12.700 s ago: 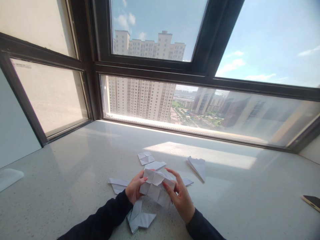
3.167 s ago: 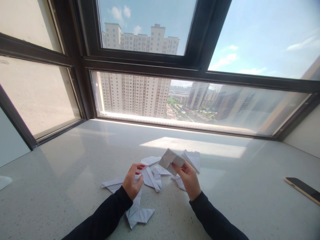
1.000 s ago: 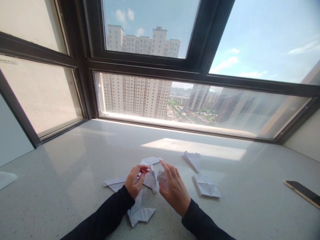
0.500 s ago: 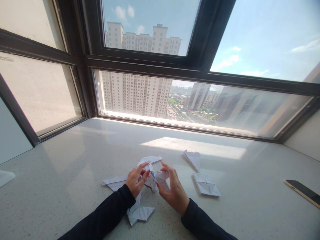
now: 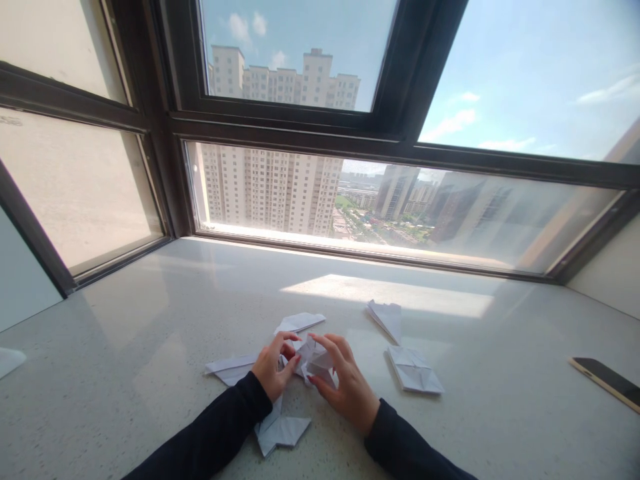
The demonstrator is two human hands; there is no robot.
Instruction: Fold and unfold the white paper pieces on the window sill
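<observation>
Between my two hands is a piece of folded white paper (image 5: 316,360), with several creased faces showing. My left hand (image 5: 275,365) pinches its left side between thumb and fingers. On the right side, my right hand (image 5: 345,377) grips it with the thumb below and the fingertips above. Just beyond lies another folded paper (image 5: 300,323). A long folded paper (image 5: 231,368) sits left of my left hand, partly covered by it. Nearer to me, a pointed folded paper (image 5: 281,430) rests by my left sleeve, which hides part of it.
Right of my hands lie a fan-shaped folded paper (image 5: 387,319) and a square folded paper (image 5: 415,370). A phone (image 5: 607,381) is at the far right of the speckled white sill (image 5: 500,413). A white item (image 5: 10,360) shows at the left edge. Dark-framed windows (image 5: 300,141) border the back.
My right hand has moved slightly left, closer to my left hand. The held paper has turned and its two sides now sit nearer together. The other papers lie where they were.
</observation>
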